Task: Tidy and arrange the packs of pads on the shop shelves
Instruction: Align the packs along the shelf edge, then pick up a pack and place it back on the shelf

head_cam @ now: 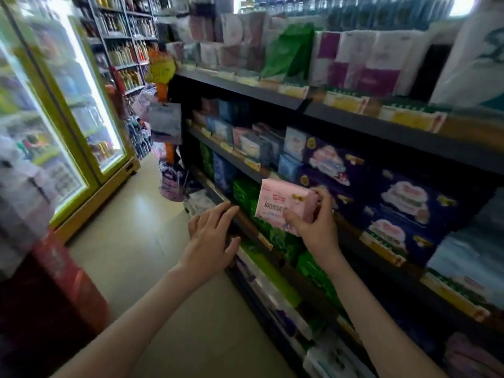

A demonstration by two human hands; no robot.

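Our right hand (313,222) pinches the pink rectangular plastic pack of pads (283,205) just left of the dark blue printed packs (403,208), its long axis pointing roughly towards them. Our left hand (212,236), flat-fingered and empty, lies farther left.

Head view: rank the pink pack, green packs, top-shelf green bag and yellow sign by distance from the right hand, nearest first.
1. pink pack, held in the right hand.
2. green packs, on the shelf just behind it.
3. green bag, up on the top shelf.
4. yellow sign, far down the aisle.
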